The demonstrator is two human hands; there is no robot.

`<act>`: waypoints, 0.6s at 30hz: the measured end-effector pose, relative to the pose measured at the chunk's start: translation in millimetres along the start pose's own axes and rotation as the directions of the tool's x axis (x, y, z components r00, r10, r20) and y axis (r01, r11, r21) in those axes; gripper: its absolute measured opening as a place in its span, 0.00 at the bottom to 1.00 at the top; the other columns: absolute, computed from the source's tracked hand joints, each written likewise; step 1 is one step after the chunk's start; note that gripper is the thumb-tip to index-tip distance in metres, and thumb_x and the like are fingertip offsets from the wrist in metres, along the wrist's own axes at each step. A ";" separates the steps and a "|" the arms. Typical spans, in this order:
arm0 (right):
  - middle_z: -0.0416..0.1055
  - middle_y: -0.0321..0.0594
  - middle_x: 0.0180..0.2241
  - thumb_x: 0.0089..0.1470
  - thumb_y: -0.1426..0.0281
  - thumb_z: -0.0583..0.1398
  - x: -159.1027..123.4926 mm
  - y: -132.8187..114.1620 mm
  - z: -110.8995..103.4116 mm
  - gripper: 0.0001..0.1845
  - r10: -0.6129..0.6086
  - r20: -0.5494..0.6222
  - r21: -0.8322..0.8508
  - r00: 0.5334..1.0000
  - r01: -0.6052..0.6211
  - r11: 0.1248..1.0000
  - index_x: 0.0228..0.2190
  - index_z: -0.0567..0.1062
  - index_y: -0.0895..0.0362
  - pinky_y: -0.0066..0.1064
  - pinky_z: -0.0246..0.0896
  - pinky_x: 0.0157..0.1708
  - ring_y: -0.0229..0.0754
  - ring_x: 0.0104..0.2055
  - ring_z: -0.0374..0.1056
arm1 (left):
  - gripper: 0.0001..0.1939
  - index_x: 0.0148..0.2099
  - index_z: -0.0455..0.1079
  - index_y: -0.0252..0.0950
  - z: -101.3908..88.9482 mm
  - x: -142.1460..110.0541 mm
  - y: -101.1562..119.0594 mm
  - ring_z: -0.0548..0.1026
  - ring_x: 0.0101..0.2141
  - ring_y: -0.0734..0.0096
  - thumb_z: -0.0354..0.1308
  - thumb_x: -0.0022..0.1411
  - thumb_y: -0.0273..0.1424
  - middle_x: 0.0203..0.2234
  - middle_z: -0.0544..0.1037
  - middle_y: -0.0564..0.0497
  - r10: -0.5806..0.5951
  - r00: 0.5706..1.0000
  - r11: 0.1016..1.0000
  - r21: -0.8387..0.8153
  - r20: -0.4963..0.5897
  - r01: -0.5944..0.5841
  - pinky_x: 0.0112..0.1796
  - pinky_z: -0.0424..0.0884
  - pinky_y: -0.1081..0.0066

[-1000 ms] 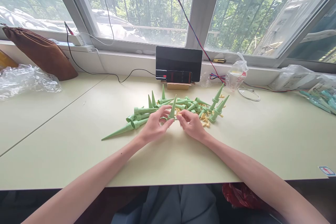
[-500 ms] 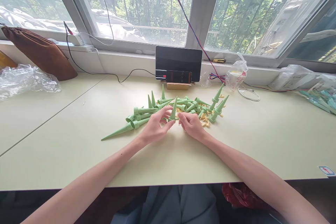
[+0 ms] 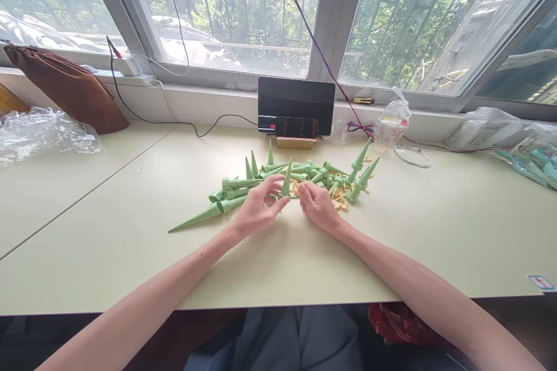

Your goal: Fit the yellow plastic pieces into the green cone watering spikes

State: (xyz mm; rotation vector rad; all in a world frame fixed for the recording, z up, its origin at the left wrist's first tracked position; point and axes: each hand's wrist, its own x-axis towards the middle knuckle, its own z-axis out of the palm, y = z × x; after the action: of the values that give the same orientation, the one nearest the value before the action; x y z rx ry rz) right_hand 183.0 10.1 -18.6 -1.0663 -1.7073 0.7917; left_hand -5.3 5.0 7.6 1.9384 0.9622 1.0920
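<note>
Between the thumb and fingers of my left hand (image 3: 261, 204) stands a green plastic plant-watering spike (image 3: 287, 179), its point up. My right hand (image 3: 319, 204) is curled closed just right of that spike, a small gap apart from it. Whatever its fingers may hold is hidden. Around and behind both hands lies a pile of similar green spikes (image 3: 237, 182), some on their sides and some upright. Small yellow plastic pieces (image 3: 342, 203) are scattered among them, mostly beside my right hand.
A black tablet (image 3: 296, 98) and a phone (image 3: 300, 127) lean on a cardboard stand (image 3: 296, 143) at the back. Plastic wrap (image 3: 43, 136) and a brown bag (image 3: 69, 90) sit at left. A bagged cup (image 3: 391, 124) and a white cable (image 3: 413, 156) lie back right.
My right hand has drawn slightly right, away from the spike. The spike in my left hand has shifted a little to the left.
</note>
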 end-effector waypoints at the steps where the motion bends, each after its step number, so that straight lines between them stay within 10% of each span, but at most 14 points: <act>1: 0.60 0.29 0.13 0.63 0.48 0.50 -0.3 -1.2 -0.3 0.24 0.002 0.013 0.026 1.000 -0.002 1.000 0.27 0.66 0.54 0.28 0.53 0.19 0.35 0.15 0.56 | 0.20 0.56 0.64 0.39 -0.2 0.1 -0.1 0.78 0.41 0.63 0.60 0.63 0.35 0.40 0.78 0.47 -0.005 1.000 1.000 -0.006 0.001 0.005 0.40 0.79 0.64; 18: 0.59 0.32 0.12 0.64 0.48 0.47 0.2 2.0 -0.9 0.34 -0.044 0.051 -0.084 0.998 0.048 0.995 0.16 0.67 0.56 0.27 0.55 0.22 0.34 0.16 0.57 | 0.20 0.58 0.63 0.40 -0.3 -2.2 3.0 0.77 0.42 0.64 0.57 0.64 0.33 0.41 0.78 0.47 0.063 0.995 0.997 0.047 0.072 -0.067 0.43 0.77 0.62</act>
State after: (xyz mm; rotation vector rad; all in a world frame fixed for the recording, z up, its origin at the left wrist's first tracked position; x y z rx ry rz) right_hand 184.5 11.1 -19.9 -1.0691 -1.8147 0.7262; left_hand -5.6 1.7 9.4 2.0469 0.9008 1.0380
